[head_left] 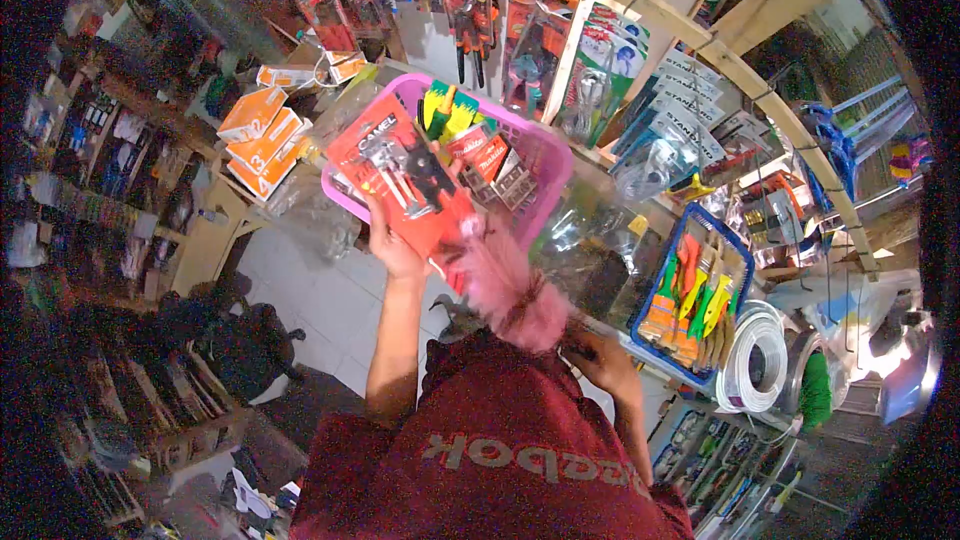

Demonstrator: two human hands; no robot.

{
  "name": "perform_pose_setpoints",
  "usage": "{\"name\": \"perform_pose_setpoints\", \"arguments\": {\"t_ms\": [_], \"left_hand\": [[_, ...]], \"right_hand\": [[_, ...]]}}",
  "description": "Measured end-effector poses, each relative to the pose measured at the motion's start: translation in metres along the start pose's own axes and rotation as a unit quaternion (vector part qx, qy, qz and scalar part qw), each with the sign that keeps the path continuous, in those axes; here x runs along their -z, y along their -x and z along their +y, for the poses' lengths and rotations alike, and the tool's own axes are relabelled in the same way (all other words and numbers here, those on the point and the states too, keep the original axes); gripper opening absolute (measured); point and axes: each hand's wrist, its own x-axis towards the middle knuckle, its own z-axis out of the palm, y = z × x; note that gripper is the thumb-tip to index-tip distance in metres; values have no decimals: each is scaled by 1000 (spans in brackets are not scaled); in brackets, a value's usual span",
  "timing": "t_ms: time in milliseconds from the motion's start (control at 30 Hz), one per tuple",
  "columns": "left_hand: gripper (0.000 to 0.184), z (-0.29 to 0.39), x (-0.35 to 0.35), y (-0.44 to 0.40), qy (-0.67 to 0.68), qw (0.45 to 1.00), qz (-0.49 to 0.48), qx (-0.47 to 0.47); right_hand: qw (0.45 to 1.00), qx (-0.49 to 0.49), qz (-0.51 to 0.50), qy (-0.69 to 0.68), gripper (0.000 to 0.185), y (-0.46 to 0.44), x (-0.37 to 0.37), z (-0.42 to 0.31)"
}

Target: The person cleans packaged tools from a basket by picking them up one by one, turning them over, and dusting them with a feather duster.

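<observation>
My left hand is closed around the lower left edge of a red blister pack marked CAMEL, with a metal and black tool inside. The pack is tilted over a pink plastic basket. My right hand, in shadow by my shirt, is closed on a pink fluffy duster, whose handle is mostly hidden. The duster is blurred by motion, and its tip meets the pack's lower right end. In the basket lie red Makita packs and yellow-green packs.
To the right, a blue basket holds several paintbrushes, beside a white cable coil. Orange boxes stand left of the pink basket. Packaged tools hang from a curved rail behind. Stocked shelves line the left.
</observation>
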Motion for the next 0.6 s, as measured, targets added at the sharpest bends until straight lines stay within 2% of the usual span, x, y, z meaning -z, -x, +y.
{"name": "perform_pose_setpoints", "arguments": {"t_ms": [67,167,233,267,367,433,467,500,567,600], "left_hand": [[58,0,2,-2,91,993,-68,27],[61,10,9,-11,71,994,-87,6],[68,21,6,-16,62,998,4,29],[68,25,2,-17,13,1000,11,2],[68,33,0,-14,-132,990,39,-38],[63,36,-4,-12,-203,977,31,-61],[61,38,-5,-10,-237,968,27,-73],[63,40,2,-15,-163,985,19,-45],[66,48,10,-25,-42,999,12,-11],[67,53,11,-29,3,1000,10,-6]], "right_hand": [[996,60,67,-24,35,-14,-10,-17],[994,69,81,12,35,-21,-17,-61],[996,49,73,-25,35,-24,-26,-65],[996,39,67,-43,36,-25,-31,-65],[997,22,66,39,37,-33,-49,-53],[999,14,49,15,38,-42,-34,-116],[999,19,41,6,38,-43,-33,-125],[999,24,33,-3,38,-44,-33,-134],[998,56,18,-13,37,-48,-46,-106],[997,18,-5,70,34,-50,-53,-92]]}}
